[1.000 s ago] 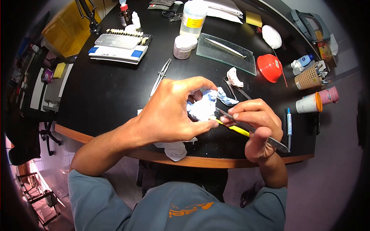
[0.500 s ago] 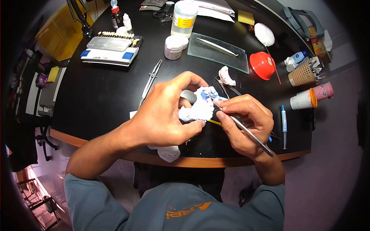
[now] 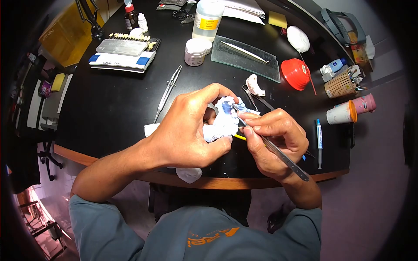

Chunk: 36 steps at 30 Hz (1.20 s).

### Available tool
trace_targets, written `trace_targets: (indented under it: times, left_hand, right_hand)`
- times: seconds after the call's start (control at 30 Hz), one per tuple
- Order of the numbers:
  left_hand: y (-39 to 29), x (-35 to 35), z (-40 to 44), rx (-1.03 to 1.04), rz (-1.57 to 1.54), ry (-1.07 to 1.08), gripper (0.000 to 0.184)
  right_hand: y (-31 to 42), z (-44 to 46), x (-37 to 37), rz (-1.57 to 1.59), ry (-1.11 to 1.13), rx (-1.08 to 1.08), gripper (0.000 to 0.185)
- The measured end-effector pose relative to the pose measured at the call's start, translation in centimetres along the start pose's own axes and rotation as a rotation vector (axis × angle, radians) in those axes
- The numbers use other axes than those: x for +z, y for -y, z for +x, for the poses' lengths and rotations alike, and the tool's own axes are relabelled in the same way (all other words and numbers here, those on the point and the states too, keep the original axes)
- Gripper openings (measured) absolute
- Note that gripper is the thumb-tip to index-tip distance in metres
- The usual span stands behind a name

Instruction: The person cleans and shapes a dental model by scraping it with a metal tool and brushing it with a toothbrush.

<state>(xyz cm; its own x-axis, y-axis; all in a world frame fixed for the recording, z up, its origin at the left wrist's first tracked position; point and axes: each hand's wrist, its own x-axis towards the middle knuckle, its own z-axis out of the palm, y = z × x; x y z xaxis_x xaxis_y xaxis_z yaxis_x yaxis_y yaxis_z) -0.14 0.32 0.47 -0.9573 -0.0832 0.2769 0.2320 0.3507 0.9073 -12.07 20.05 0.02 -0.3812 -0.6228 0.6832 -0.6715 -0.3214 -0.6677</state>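
Observation:
My left hand (image 3: 185,124) curls its fingers and thumb around a pale dental cast (image 3: 222,124) with a dark blue patch on its upper part. My right hand (image 3: 278,139) pinches a metal scalpel (image 3: 285,158) with a flat, ridged handle. Its handle end points down and to the right. The scalpel's tip is at the right side of the cast, too small to make out clearly. Behind the hands lies a smaller whitish-pink cast piece (image 3: 255,85) beside dark metal pliers-like handles (image 3: 261,101). A yellow stick (image 3: 240,137) shows partly below the cast.
A glass slab (image 3: 226,56) bears a white spatula (image 3: 244,51). A large bottle (image 3: 207,21), white jar (image 3: 194,53), tooth shade guide (image 3: 124,54), compass-like metal tool (image 3: 167,93), red bowl (image 3: 296,75), syringe (image 3: 319,143) and brush holder (image 3: 339,85) stand or lie around.
The scalpel has rolled in my right hand, so its flat ridged face now shows. The cast has tilted a little, and its blue patch is more visible.

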Motion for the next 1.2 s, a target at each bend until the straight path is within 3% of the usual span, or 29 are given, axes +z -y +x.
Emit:
trace_targets:
  times: [0.6, 0.77, 0.8, 0.83, 0.93, 1.2]
  left_hand:
    - [-0.1, 0.2, 0.0, 0.121, 0.01, -0.042, 0.055]
    - [0.2, 0.6, 0.1, 0.09, -0.127, -0.089, 0.041]
    - [0.3, 0.6, 0.2, 0.077, -0.179, -0.103, 0.043]
    - [0.0, 0.6, 0.0, 0.084, -0.058, -0.109, 0.06]
    - [0.1, 0.2, 0.0, 0.137, -0.012, -0.116, 0.068]
    - [0.6, -0.6, 0.4, 0.081, -0.124, -0.032, 0.072]
  right_hand:
    - [0.3, 0.1, -0.2, -0.015, -0.009, -0.048, 0.019]
    - [0.6, 0.1, -0.1, 0.001, 0.003, -0.042, 0.02]
    - [0.7, 0.1, 0.0, 0.006, 0.004, -0.042, 0.02]
    - [0.6, 0.0, 0.1, 0.019, -0.001, -0.035, 0.02]
    - [0.5, -0.1, 0.3, 0.047, -0.005, -0.016, 0.02]
    - [0.7, 0.2, 0.1, 0.069, 0.066, -0.063, 0.022]
